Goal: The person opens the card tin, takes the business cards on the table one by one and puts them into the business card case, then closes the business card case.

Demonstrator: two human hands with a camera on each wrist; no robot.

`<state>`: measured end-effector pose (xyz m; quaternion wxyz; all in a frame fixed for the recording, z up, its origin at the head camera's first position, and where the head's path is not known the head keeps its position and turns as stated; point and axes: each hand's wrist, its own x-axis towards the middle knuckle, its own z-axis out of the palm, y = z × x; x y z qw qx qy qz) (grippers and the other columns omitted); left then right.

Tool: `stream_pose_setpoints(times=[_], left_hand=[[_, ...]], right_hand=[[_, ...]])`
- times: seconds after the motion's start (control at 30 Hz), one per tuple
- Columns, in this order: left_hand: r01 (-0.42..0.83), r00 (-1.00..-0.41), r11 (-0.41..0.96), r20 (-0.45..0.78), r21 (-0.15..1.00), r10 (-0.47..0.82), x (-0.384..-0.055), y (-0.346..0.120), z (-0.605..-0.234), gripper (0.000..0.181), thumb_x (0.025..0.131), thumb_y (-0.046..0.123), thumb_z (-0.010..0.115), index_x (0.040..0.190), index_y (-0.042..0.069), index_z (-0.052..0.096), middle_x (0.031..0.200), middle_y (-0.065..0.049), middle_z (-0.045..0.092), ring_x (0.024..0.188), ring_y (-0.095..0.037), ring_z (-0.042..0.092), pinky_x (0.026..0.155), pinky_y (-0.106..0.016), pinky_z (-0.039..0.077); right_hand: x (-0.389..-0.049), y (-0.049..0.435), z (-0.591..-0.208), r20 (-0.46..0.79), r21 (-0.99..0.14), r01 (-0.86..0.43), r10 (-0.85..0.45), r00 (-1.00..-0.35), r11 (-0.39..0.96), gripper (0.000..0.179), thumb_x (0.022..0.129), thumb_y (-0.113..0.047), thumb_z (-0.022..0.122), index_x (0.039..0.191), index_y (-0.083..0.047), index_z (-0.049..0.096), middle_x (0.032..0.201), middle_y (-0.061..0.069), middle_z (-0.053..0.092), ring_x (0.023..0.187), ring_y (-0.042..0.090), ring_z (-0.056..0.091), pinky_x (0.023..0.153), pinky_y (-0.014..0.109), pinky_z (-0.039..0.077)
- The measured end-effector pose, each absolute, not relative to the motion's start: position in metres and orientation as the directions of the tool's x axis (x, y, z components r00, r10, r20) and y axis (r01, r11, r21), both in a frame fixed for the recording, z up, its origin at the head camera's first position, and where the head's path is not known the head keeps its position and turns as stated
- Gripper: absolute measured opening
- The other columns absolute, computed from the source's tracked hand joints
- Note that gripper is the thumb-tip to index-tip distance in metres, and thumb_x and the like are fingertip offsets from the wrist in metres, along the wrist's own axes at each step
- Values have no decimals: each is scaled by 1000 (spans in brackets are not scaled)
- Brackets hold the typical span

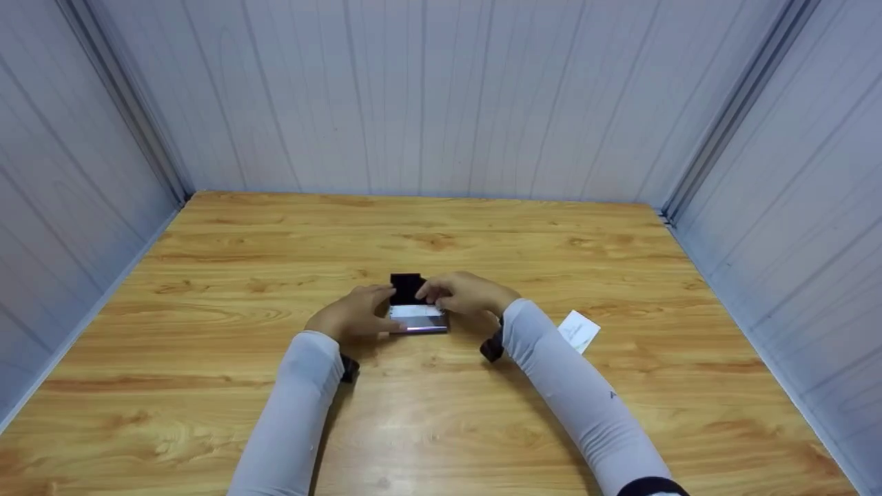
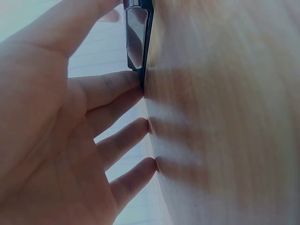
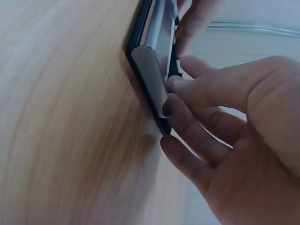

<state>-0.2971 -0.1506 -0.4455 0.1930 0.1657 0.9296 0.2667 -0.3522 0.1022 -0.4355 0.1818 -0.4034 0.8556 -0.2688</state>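
A business card case (image 1: 431, 329) lies unfolded on the table. Its silver front half faces me, its black lid (image 1: 405, 288) stretches away behind, and a white card (image 1: 415, 311) shows in the silver half. My left hand (image 1: 355, 311) holds the case at its left end, thumb at the front and index finger by the black lid; the other fingertips (image 2: 149, 164) rest on the table. From the right, my right hand (image 1: 468, 293) has its thumb and bent fingers gathered around the card and the case's corner (image 3: 161, 110). Its fingers hide part of the lid.
Another white card (image 1: 579, 331) with faint print lies to the right, partly covered by my right sleeve (image 1: 572, 386). Pale panelled walls (image 1: 424, 96) enclose the wooden table (image 1: 427, 234) at the back and both sides.
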Motion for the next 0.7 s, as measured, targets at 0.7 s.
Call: stream_pose_setpoints(times=[0.7], left_hand=[[193, -873, 800, -272, 568, 404, -293, -151, -443, 91, 91, 56, 68, 161, 16, 25, 165, -9, 21, 151, -33, 13, 118, -57, 19]], right_hand=[[-333, 182, -398, -132, -602, -539, -739, -661, 589, 41, 99, -16, 66, 137, -5, 58, 131, 19, 62, 121, 32, 58, 106, 51, 43]])
